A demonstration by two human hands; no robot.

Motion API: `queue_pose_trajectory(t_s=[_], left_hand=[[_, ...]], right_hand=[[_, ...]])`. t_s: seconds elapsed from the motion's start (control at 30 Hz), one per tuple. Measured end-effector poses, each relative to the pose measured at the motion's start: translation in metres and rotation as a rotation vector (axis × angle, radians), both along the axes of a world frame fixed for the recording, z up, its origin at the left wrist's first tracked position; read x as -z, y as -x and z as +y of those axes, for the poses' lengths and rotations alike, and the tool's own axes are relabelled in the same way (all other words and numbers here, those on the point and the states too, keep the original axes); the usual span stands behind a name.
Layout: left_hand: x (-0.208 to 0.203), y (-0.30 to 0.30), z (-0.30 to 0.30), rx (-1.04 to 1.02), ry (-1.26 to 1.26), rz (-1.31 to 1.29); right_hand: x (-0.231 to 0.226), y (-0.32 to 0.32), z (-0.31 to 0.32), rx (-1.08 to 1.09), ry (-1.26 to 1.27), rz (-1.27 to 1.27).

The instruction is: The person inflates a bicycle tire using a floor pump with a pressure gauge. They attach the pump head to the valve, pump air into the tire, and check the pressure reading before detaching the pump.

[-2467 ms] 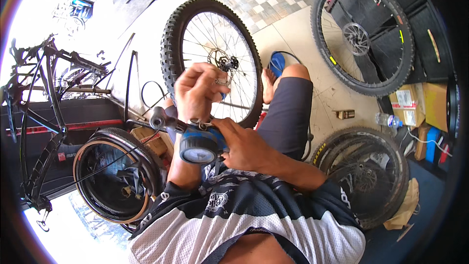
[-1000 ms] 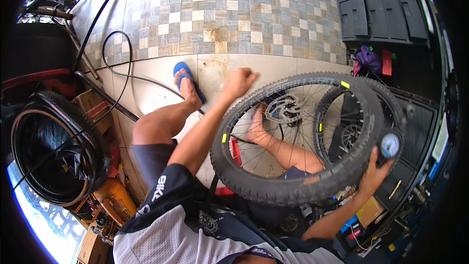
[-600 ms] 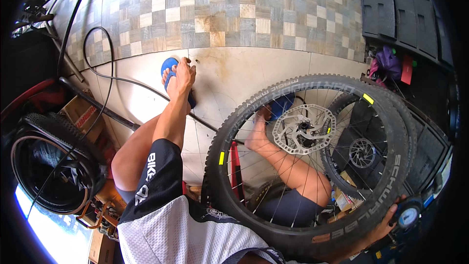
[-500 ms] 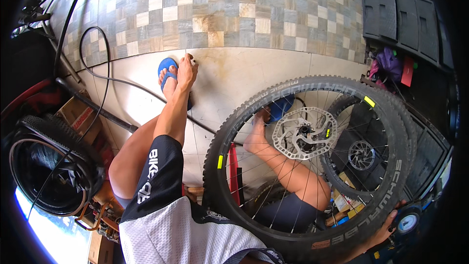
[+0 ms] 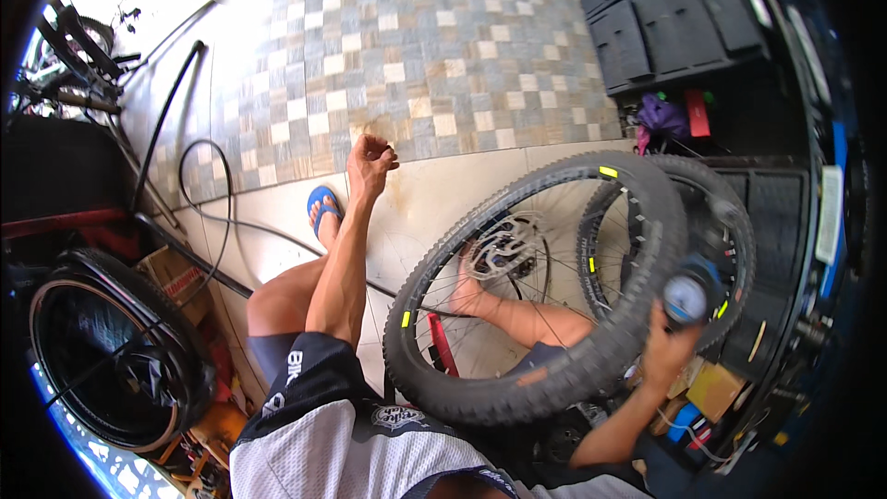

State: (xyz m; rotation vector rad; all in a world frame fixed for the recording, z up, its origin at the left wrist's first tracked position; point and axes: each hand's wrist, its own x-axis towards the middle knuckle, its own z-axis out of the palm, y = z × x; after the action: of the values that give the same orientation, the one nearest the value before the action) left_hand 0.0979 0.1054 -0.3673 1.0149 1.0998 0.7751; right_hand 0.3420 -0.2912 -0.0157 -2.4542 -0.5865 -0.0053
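Across the person's right leg [image 5: 527, 317]: one bicycle wheel [image 5: 520, 264], tilted, with knobbly tyre [image 5: 517, 404] and silver disc rotor [image 5: 479, 261]. Right hand [image 5: 667, 356]: closed round a blue-and-black gauge [image 5: 686, 298] with round dial, at the wheel's right side; contact with tyre unclear. Left hand [image 5: 371, 166]: fingers curled, over tiled floor [image 5: 443, 74]; contents, if any, cannot be told. Condition: wheel seemingly fully assembled; tyre firmness, hence work remaining, not determinable.
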Motion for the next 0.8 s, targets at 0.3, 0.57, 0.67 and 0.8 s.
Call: queue_pose_trajectory(t_s=[0.3,0.57,0.67,0.8], left_hand=[[-0.296,0.031,-0.151,0.158,-0.529,-0.115],[-0.376,0.089,-0.246,0.216,-0.517,-0.502],[-0.388,0.100,-0.264,0.220,-0.538,-0.519],[-0.394,0.114,-0.279,0.165,-0.541,-0.435]], right_hand=[[-0.022,0.067,0.036,-0.473,-0.127,-0.095],[-0.017,0.111,0.047,-0.503,-0.088,-0.117],[-0.015,0.132,0.055,-0.609,-0.117,-0.065],[-0.016,0.148,0.040,-0.699,-0.327,0.055]])
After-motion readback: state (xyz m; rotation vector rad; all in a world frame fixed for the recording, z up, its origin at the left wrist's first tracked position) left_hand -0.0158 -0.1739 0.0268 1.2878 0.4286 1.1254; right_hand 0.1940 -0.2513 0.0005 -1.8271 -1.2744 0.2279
